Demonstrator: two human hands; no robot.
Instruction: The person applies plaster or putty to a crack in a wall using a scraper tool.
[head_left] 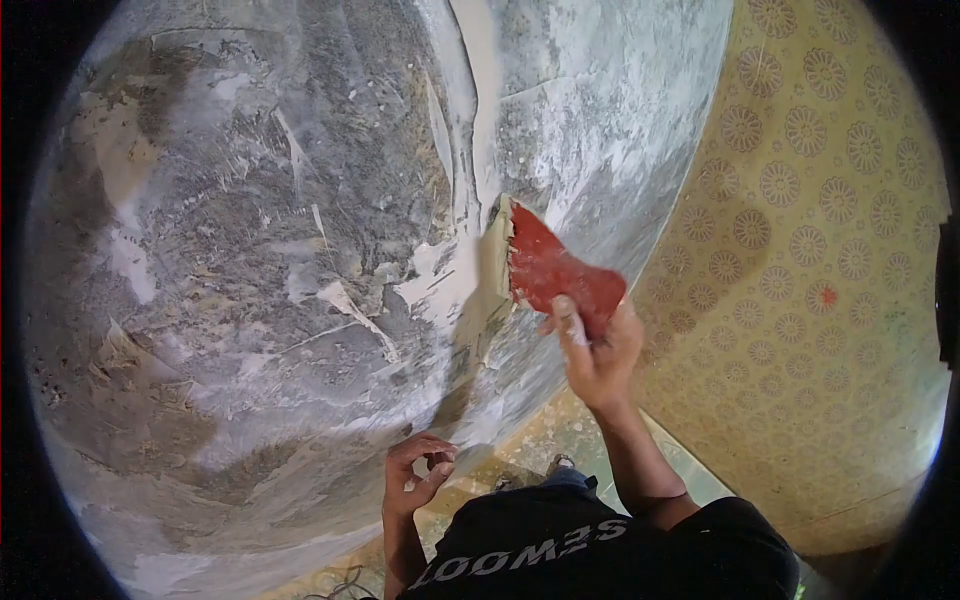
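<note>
My right hand (pixel 600 350) grips a red putty knife (pixel 560 265) by its handle end, thumb on top. Pale filler coats the knife's wide edge, which is at the grey plastered wall (pixel 330 230), beside a vertical strip of fresh cream filler (pixel 482 110). Lower down and to the left, my left hand (pixel 420 470) is held near the wall with its fingers curled and apart from the thumb. Nothing shows in it.
To the right, a surface with a yellow flower pattern (pixel 800 240) meets the grey wall at an edge. Below are the smeared floor (pixel 545 440), my shoe (pixel 562 462) and a dark cable (pixel 345 583) at the bottom left.
</note>
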